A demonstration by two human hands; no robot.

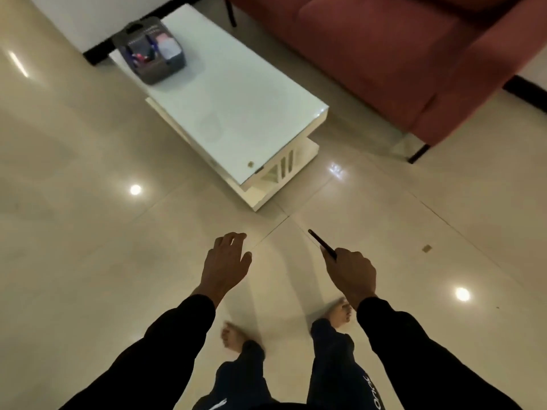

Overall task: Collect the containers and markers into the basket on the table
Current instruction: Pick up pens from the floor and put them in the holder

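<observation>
Grey basket (pixel 149 51) (on table (pixel 236 93)) lies well beyond both hands.

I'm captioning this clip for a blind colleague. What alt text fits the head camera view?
Seen from above, a standing person's right hand grips a thin dark object, possibly a phone, while the left hand hangs open. Ahead, a grey basket holding items sits on a white table beside a red sofa.

The left hand (pixel 228 261) hangs empty with fingers loosely spread; just beside it, the right hand (pixel 350 273) grips a thin dark object (pixel 321 244).
</observation>
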